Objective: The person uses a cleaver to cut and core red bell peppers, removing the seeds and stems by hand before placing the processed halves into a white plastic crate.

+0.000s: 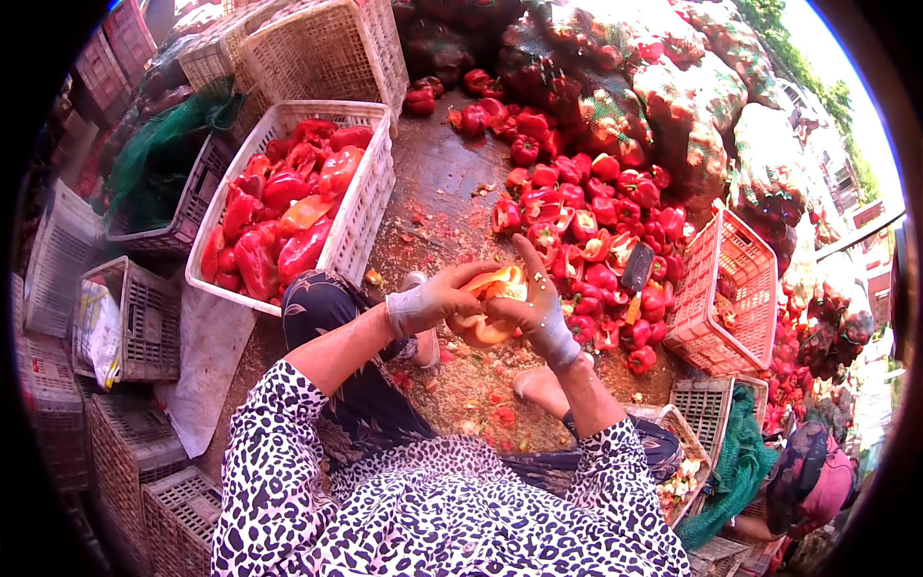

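Observation:
An orange bell pepper (490, 328), split open with its pale seeds showing, is held between my gloved hands. My left hand (451, 292) grips its left side. Thumb against its right side, my right hand (537, 310) has the index finger raised and seeds stuck to the glove. Right of my hands lies a heap of red bell peppers (602, 213), several cut open. A cleaver with a dark blade (637, 267) and a yellowish handle rests on the heap. To the left, a white plastic crate (357, 209) holds opened red and orange peppers.
A pink crate (739, 252) tilts beside the heap. Full mesh sacks (613, 108) are stacked behind. Empty crates (324, 58) stand at the upper left, more at the left edge. A scrap crate (674, 425) sits by my right knee. Another person (815, 476) is at the lower right. Seeds litter the floor.

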Tool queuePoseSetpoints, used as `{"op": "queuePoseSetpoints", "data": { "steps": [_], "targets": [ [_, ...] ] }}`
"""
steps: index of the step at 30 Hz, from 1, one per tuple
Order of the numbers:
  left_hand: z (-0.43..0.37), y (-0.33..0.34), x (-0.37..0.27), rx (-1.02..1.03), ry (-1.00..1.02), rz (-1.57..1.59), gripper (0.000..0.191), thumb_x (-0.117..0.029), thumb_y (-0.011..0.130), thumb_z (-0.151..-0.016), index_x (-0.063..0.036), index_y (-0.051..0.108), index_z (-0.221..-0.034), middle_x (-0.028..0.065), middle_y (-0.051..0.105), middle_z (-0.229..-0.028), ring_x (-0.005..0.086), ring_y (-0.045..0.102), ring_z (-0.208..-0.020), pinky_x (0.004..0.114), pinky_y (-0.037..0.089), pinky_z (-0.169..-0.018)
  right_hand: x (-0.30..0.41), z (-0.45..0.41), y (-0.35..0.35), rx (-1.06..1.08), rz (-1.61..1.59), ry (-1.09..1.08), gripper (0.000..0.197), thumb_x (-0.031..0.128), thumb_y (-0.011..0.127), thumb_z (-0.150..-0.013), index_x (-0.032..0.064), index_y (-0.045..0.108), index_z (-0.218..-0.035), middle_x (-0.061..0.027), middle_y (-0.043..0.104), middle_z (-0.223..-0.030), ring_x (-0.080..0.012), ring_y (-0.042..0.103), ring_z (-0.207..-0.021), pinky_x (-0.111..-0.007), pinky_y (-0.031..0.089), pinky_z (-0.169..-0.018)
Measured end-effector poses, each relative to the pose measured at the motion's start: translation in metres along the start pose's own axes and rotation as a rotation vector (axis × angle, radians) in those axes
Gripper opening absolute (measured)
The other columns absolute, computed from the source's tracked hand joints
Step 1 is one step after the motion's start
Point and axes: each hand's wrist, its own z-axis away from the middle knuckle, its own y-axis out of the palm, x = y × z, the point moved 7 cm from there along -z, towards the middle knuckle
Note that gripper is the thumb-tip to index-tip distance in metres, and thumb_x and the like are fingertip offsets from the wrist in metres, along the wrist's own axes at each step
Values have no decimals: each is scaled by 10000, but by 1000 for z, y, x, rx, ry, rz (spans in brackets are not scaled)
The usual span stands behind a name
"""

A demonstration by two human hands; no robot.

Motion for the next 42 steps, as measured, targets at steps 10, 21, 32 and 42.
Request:
{"op": "queuePoseSetpoints", "data": {
  "steps": [10,21,32,42],
  "targets": [
    [-29,-34,42,-126,-104,-234,725,23,544,-735,-87,428,-1442,64,589,-1186,122,574,-1015,237,489,-835,-74,-7,-22,-534,197,-269,709,163,798,-790,10,448,-1387,-131,554,-1315,-247,585,-1141,-337,458,-988],
    [24,-79,-37,-553,280,-682,566,-13,595,-855,-137,500,-1398,64,638,-1156,143,599,-1048,291,491,-893,-99,-60,-115,-727,-128,-175,569,12,793,-773,63,491,-1253,-84,593,-1101,-173,611,-905,-270,525,-779],
    [230,-129,-212,-1500,416,-2160,762,-239,766,-714,-287,466,-1412,134,518,-1299,342,540,-1151,480,479,-856,-139,13,-74,-662,-101,4,515,82,703,-875,111,458,-1327,-58,557,-1105,-179,557,-926,-306,531,-693],
    [164,-305,-55,-966,-425,-1667,706,-515,569,-897,-393,258,-1518,125,194,-1608,439,497,-1253,535,425,-1020,-108,7,-15,-461,119,-27,697,85,741,-819,-4,382,-1410,-131,418,-1412,-215,415,-1270,-328,306,-1094]
  ]
}}
